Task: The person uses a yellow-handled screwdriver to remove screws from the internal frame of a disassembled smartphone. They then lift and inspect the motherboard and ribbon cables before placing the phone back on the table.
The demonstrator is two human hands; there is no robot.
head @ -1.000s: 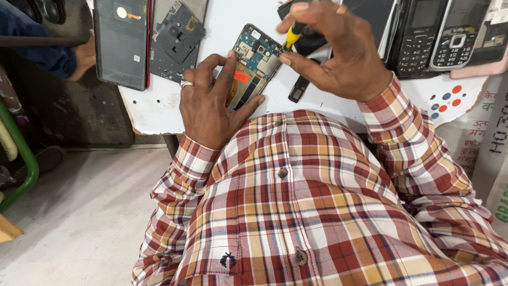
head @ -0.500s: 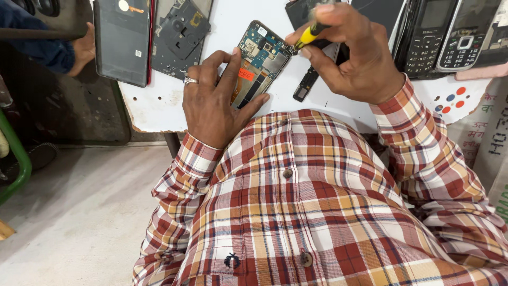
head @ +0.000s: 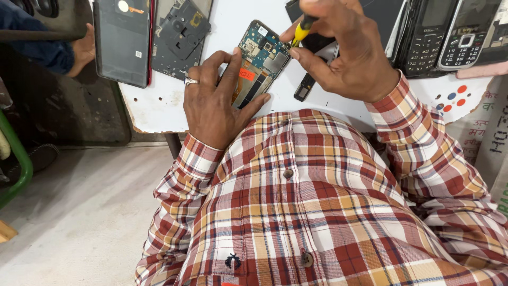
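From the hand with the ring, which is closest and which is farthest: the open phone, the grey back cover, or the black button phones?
Measured from the left hand:
1. Open phone, held in that hand, circuit board showing.
2. Grey back cover, lying on the white table to its left.
3. Black button phones, far right, beyond the right hand with the yellow screwdriver.

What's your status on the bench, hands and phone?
Left hand gripping opened phone. Right hand holds yellow screwdriver, tip at the phone's top corner. Nothing blocking.
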